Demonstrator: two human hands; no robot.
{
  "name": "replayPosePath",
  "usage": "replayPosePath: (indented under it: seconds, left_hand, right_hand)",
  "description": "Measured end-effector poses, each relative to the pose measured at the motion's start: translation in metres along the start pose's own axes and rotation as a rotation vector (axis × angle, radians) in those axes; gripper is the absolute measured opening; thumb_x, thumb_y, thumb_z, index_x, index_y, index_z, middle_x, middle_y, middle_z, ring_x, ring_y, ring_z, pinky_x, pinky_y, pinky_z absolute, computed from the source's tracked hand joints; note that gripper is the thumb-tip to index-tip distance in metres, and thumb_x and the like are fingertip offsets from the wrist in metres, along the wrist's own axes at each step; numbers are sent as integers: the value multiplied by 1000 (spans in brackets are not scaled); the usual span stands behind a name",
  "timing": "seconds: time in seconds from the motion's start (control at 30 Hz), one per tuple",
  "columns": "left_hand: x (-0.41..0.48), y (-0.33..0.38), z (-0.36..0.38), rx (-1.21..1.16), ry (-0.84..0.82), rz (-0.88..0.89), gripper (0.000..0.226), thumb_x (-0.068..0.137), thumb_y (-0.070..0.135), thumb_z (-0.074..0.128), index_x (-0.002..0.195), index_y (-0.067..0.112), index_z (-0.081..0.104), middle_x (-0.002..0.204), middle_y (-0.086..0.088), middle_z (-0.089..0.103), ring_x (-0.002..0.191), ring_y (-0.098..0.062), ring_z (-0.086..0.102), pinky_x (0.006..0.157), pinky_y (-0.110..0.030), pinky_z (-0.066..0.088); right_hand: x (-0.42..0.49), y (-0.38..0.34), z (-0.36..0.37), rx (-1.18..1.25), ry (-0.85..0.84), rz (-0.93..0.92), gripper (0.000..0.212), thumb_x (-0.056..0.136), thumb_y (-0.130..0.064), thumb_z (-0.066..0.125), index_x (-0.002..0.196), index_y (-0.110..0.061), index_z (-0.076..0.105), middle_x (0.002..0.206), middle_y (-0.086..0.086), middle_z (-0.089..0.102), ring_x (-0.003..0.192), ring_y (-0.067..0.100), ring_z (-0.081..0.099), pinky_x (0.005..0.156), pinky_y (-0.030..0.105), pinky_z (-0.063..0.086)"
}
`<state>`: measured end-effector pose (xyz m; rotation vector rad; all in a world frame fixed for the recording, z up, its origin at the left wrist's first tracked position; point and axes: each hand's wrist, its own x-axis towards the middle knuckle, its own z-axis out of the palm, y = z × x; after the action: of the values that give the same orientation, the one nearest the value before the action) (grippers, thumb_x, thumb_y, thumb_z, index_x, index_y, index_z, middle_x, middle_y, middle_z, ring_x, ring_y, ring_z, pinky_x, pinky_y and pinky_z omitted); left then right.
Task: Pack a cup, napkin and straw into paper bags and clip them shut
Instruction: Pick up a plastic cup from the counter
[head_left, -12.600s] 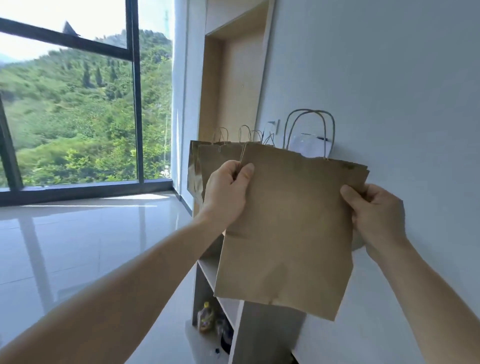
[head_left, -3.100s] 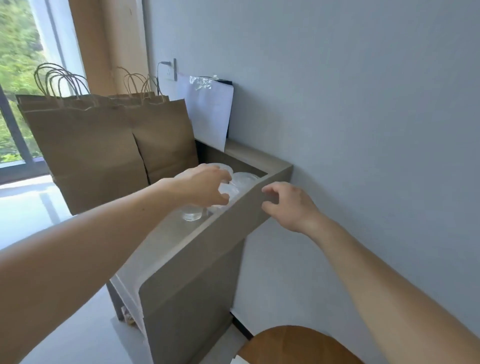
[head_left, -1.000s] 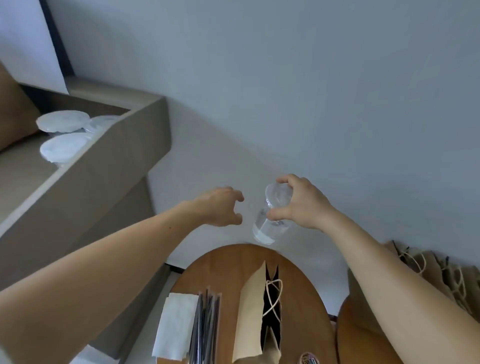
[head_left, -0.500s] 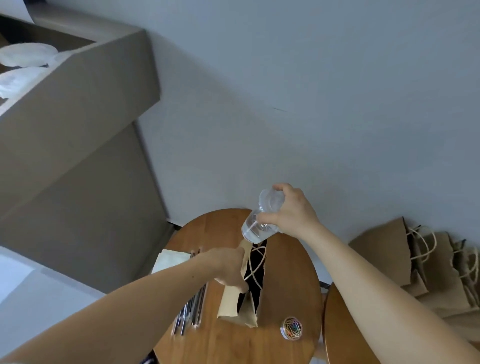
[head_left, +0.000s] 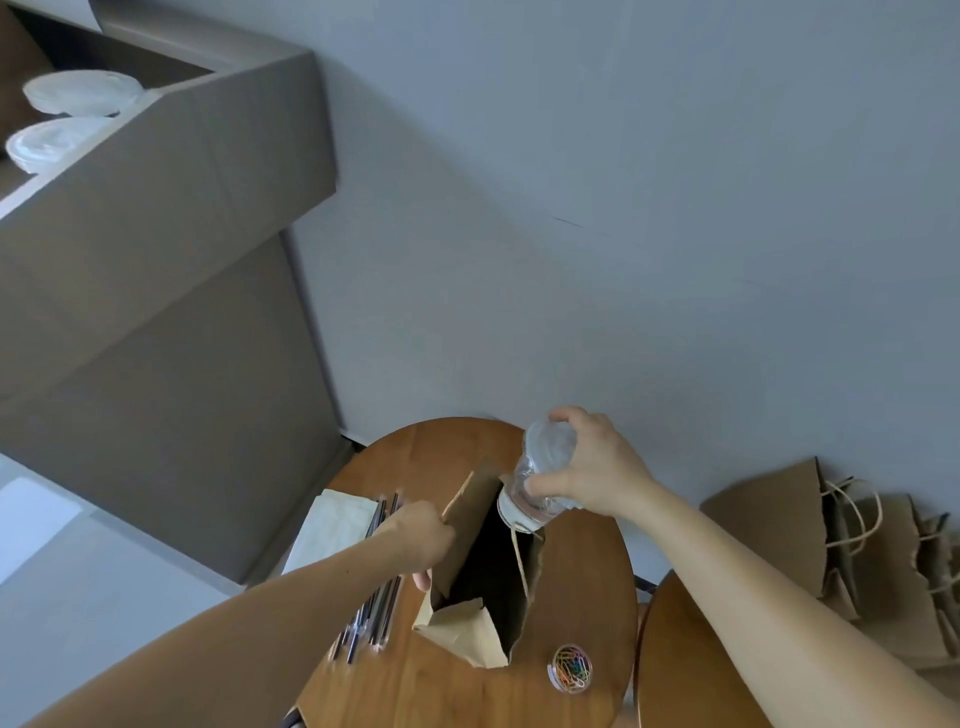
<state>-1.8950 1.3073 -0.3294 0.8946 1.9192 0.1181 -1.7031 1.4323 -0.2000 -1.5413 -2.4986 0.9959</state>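
A brown paper bag (head_left: 467, 631) stands open on the round wooden table (head_left: 582, 587). My left hand (head_left: 418, 535) grips the bag's left rim and holds the mouth wide. My right hand (head_left: 589, 465) grips a clear lidded plastic cup (head_left: 537, 480), tilted, its base just over the far end of the bag's mouth. Left of the bag lie a stack of white napkins (head_left: 332, 525) and a bundle of dark wrapped straws (head_left: 374, 603). A small clear tub of coloured paper clips (head_left: 570, 667) sits near the bag's front right corner.
A grey shelf unit (head_left: 171, 249) rises at the left, with more lidded cups (head_left: 78, 93) on top. Several brown paper bags (head_left: 810, 551) lean against the wall at the right, behind a second round wooden table (head_left: 691, 670). The wall is close behind.
My left hand has pulled the bag's mouth wider. My right hand has lowered the cup to the bag's opening. The view has dropped slightly toward the table.
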Motion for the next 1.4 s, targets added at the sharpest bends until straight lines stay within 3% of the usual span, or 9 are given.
replayPosePath:
  seconds: [0.1, 0.23, 0.4, 0.6, 0.7, 0.83, 0.97, 1.27, 1.4]
  left_hand:
    - [0, 3, 1, -43, -3, -18, 30, 96, 32, 43, 96, 8, 62, 67, -9, 74, 59, -15, 73, 63, -26, 59]
    - [-8, 16, 7, -36, -32, 8, 31, 98, 28, 41, 98, 5, 62, 74, -12, 75, 61, -16, 74, 76, -33, 62]
    - [-20, 36, 5, -40, -57, 69, 36, 103, 22, 34, 94, -2, 60, 67, -14, 73, 58, -22, 72, 57, -27, 56]
    - [-22, 27, 6, -84, -49, 94, 25, 96, 21, 39, 87, 4, 55, 69, -18, 71, 60, -28, 70, 46, -24, 49]
    - [-17, 20, 6, -105, -5, 107, 12, 94, 21, 42, 93, 12, 51, 73, -11, 69, 66, -25, 71, 57, -29, 56]
    - [-14, 5, 1, -109, 15, 74, 25, 97, 20, 43, 118, 9, 49, 88, -9, 70, 70, -15, 72, 67, -29, 59]
    - [-16, -13, -5, 3, 78, 120, 17, 97, 23, 43, 110, 19, 52, 84, 4, 62, 70, -10, 64, 51, -17, 49]
    - [-18, -22, -13, 100, 97, 126, 20, 98, 22, 42, 113, 13, 52, 89, -1, 63, 73, -17, 66, 59, -22, 52]
    - [-20, -19, -13, 142, 90, 103, 25, 99, 21, 43, 121, 11, 50, 103, -7, 68, 88, -23, 70, 80, -34, 60]
  right_hand:
    - [-5, -2, 1, -195, -66, -66, 98, 54, -55, 76, 141, -35, 35, 131, -7, 39, 120, 16, 42, 89, 33, 44]
    - [-10, -7, 16, -458, -130, -203, 94, 58, -50, 72, 141, -32, 33, 132, -2, 39, 122, 22, 42, 87, 34, 45]
    - [-11, -2, 52, -640, -247, -375, 92, 58, -56, 72, 135, -27, 30, 126, 6, 39, 111, 28, 44, 74, 33, 43]
    - [-6, 18, 97, -564, -334, -139, 95, 64, -61, 70, 139, -23, 26, 133, 13, 38, 116, 35, 47, 84, 36, 47]
    - [3, 26, 130, -508, -349, 22, 88, 69, -53, 72, 137, -23, 25, 134, 14, 35, 117, 37, 46, 91, 39, 46]
    - [14, 35, 174, -504, -356, 159, 91, 77, -46, 73, 144, -23, 15, 141, 16, 29, 122, 40, 45, 101, 44, 43]
    - [29, 35, 210, -491, -370, 199, 87, 80, -43, 70, 144, -21, 16, 142, 16, 28, 122, 38, 47, 101, 45, 42]
    - [31, 34, 248, -524, -333, 152, 70, 91, -27, 55, 148, -18, 16, 144, 19, 24, 120, 39, 46, 91, 43, 49]
    - [25, 35, 248, -495, -317, 156, 71, 88, -25, 60, 146, -20, 18, 141, 16, 25, 119, 38, 46, 92, 43, 48]
